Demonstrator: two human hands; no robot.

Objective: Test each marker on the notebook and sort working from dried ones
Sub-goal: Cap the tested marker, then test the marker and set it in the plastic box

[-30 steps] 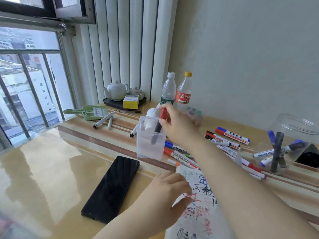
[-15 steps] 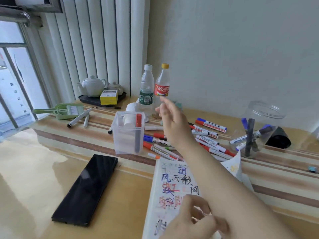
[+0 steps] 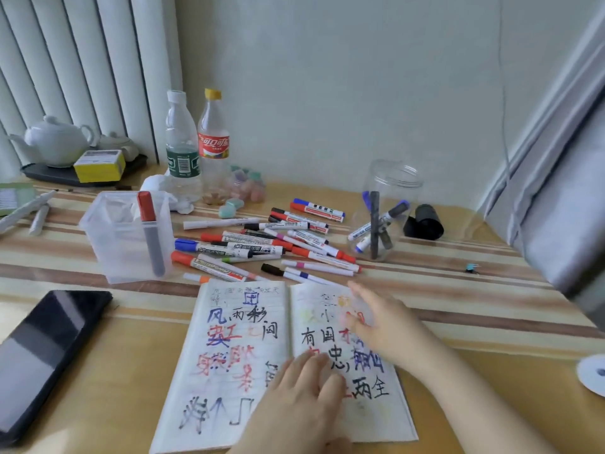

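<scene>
Back from the bin, right hand point(image 3: 386, 326) hovers blurred, seemingly open-fingered, over the notebook point(image 3: 248, 348); left hand point(image 3: 301, 398) presses it flat.

Your right hand point(image 3: 383, 326) is smeared by motion over the right page of the notebook point(image 3: 242, 362), so you cannot tell whether its fingers touch the paper, and it hides some of the writing there. Your left hand point(image 3: 301, 398) covers the gutter and lower middle of the pages, its wrist cut off by the bottom edge. The phone point(image 3: 49, 358) runs off the left edge.
</scene>
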